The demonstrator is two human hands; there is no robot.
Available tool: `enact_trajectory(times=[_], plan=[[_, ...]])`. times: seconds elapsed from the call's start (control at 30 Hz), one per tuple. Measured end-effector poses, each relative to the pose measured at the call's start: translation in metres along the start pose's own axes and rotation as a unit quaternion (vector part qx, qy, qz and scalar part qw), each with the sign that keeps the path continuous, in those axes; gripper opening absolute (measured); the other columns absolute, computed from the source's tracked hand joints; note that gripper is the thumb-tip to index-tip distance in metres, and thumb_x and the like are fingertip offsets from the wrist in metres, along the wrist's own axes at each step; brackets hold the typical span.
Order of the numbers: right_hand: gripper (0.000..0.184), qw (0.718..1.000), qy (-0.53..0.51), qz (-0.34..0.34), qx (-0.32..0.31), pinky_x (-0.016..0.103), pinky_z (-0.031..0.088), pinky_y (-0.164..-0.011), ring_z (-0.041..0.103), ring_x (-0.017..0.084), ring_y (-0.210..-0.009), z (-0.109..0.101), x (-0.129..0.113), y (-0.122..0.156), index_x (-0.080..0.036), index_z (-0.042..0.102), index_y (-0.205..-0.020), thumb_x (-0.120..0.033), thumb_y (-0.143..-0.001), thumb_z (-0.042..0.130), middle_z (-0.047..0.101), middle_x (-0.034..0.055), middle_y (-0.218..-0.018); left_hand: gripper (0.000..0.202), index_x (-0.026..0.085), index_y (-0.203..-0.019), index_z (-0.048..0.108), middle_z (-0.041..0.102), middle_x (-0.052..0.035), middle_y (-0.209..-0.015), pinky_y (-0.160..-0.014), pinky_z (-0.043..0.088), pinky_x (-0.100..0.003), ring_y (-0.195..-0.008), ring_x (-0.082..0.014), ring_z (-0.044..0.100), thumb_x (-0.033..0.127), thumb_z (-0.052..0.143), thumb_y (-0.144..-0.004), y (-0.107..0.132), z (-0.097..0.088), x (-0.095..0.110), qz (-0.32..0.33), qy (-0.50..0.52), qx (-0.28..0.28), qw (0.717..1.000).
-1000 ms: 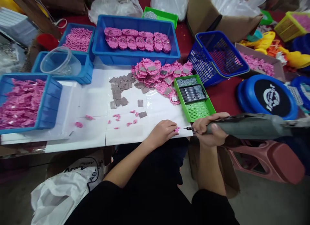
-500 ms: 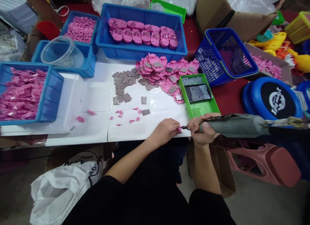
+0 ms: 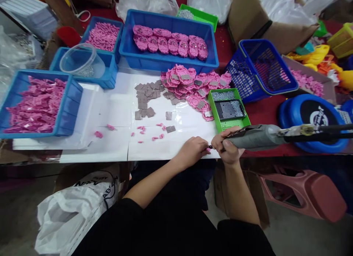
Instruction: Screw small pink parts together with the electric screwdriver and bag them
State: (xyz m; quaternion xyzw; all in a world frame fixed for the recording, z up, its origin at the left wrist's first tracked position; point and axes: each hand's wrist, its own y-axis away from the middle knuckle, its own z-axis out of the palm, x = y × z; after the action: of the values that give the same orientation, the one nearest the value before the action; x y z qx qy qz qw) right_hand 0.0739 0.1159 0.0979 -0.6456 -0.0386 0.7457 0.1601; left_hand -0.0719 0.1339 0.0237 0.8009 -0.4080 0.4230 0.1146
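My left hand (image 3: pixel 192 151) is closed on a small pink plastic part (image 3: pixel 208 149) at the front edge of the white-covered table (image 3: pixel 110 153). My right hand (image 3: pixel 227 145) wraps round a grey power screwdriver (image 3: pixel 252 137), held almost level with its cable running off to the right. The screwdriver's dark tip meets the pink part; the exact contact is hidden by my fingers. Left of my hands lie several small pink pieces (image 3: pixel 161 136) and grey metal squares (image 3: pixel 149 91). Behind sits a heap of pink casings (image 3: pixel 190 79), some with a grey square on them.
A green tray (image 3: pixel 246 120) of screws stands just beyond my right hand. A long blue bin (image 3: pixel 168 63) holds rows of pink casings. Blue bins (image 3: pixel 78 101) of pink parts line the left. A blue basket (image 3: pixel 248 79) and a blue round stool (image 3: pixel 286 112) are at right.
The whole view has shifted slightly, so the table things appear further right and a little lower. The screwdriver's rear end sits higher in view; both hands keep their hold.
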Motion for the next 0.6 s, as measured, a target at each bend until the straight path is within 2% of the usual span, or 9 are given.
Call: enact_trajectory(times=[0.13,0.27,0.33,0.43,0.6], plan=[[0.04,1.0,-0.016,-0.002,-0.015,0.027,0.036,-0.036,0.034,0.012,-0.031,-0.002,-0.004,-0.003,-0.027,0.06,-0.091,-0.053,-0.084,0.089,0.044,-0.0125,-0.046,0.01,0.019,-0.111,0.078,0.085,-0.0081,-0.117,-0.098,0.056,-0.04,-0.115,-0.0271,0.077,0.03,0.079,-0.109,0.0,0.0,-0.001,0.001,-0.006,0.005,1.0],[0.029,0.999,-0.027,-0.04,0.018,0.026,0.035,-0.037,0.03,0.011,-0.031,-0.008,-0.024,-0.004,-0.028,0.06,-0.093,-0.047,-0.087,0.082,0.046,-0.0119,-0.047,0.009,0.019,-0.111,0.08,0.085,-0.0086,-0.119,-0.098,0.057,-0.04,-0.115,-0.0262,0.077,0.027,0.079,-0.109,0.001,0.002,-0.002,0.012,-0.007,0.012,1.0],[0.022,0.994,-0.017,-0.078,0.07,0.026,0.035,-0.038,0.029,0.011,-0.032,-0.017,-0.038,-0.006,-0.028,0.062,-0.094,-0.043,-0.086,0.077,0.045,-0.0113,-0.048,0.009,0.019,-0.111,0.081,0.085,-0.0087,-0.121,-0.099,0.057,-0.04,-0.116,-0.0258,0.077,0.028,0.079,-0.109,0.001,0.003,-0.004,0.019,-0.008,0.019,1.0],[0.018,0.975,0.023,-0.127,0.18,0.027,0.034,-0.04,0.031,0.012,-0.035,-0.041,-0.049,-0.017,-0.028,0.063,-0.093,-0.04,-0.081,0.071,0.041,-0.0105,-0.048,0.011,0.019,-0.112,0.081,0.085,-0.0089,-0.123,-0.099,0.058,-0.04,-0.115,-0.0256,0.077,0.029,0.079,-0.109,0.003,0.001,-0.006,0.03,-0.019,0.023,0.999],[0.022,0.932,0.068,-0.119,0.335,0.026,0.029,-0.04,0.031,0.012,-0.037,-0.086,-0.031,-0.059,-0.028,0.054,-0.085,-0.045,-0.077,0.066,0.035,-0.0105,-0.049,0.015,0.016,-0.118,0.08,0.084,-0.0102,-0.126,-0.099,0.059,-0.04,-0.114,-0.0256,0.077,0.027,0.07,-0.114,0.008,-0.002,-0.005,0.06,-0.034,0.035,0.997]])
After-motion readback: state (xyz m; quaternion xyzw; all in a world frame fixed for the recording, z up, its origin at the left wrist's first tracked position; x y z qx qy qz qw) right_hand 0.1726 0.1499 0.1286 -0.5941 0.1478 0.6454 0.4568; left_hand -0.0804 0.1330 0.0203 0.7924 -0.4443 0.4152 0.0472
